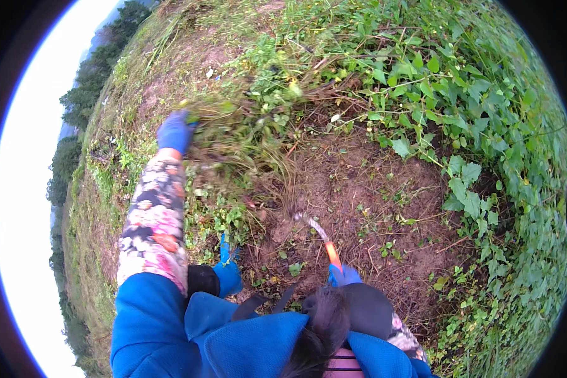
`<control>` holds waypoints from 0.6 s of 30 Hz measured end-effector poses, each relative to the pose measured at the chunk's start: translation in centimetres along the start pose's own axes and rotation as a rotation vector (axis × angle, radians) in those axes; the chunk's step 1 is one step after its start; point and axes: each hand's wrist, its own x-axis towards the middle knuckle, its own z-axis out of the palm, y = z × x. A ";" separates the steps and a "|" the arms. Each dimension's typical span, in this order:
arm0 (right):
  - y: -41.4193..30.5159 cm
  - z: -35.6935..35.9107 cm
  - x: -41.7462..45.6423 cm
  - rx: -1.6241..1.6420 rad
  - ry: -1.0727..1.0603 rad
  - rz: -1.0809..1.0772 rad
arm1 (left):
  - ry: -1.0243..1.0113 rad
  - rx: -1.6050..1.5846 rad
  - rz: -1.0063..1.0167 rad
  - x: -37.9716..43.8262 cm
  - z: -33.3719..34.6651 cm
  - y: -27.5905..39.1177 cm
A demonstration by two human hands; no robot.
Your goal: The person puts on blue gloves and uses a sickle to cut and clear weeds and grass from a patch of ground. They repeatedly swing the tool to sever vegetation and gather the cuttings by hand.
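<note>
My left hand (175, 132), in a blue glove, is stretched out at the left, beside a motion-blurred clump of cut weeds and grass (236, 137); whether its fingers hold any stems cannot be told. Low in the picture, my right hand (345, 275), gloved in blue too, grips the orange handle of a sickle (333, 255). Its curved metal blade points up and left, with the tip close to the soil and the lower end of the grass.
Dense leafy vines (477, 113) cover the right side. Bare reddish soil (382, 198) with loose stems lies in the middle. A blue shoe (227, 276) stands on the ground at lower left. A grassy slope (141, 94) and trees (94, 71) are at the left.
</note>
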 end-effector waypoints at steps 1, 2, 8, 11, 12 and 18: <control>0.9 0.4 -1.4 0.114 -0.006 -0.011 | -0.144 -0.053 -0.090 1.0 -0.3 -2.8; 1.3 0.5 -2.4 0.194 0.002 0.035 | -0.146 -0.075 -0.113 1.3 -0.1 -4.9; -4.4 -2.6 1.4 0.409 0.111 -0.081 | -0.097 -0.884 0.044 1.1 -0.4 -7.3; -9.0 -5.2 5.2 0.465 0.103 -0.144 | -0.089 -1.032 -0.054 0.9 -5.2 -7.0; -10.4 -5.3 6.5 0.509 0.079 -0.101 | -0.011 -0.898 -0.063 0.3 -7.1 -7.0; -9.7 2.2 6.2 0.324 -0.407 -0.095 | 0.256 -0.402 0.365 -6.8 -15.5 -4.7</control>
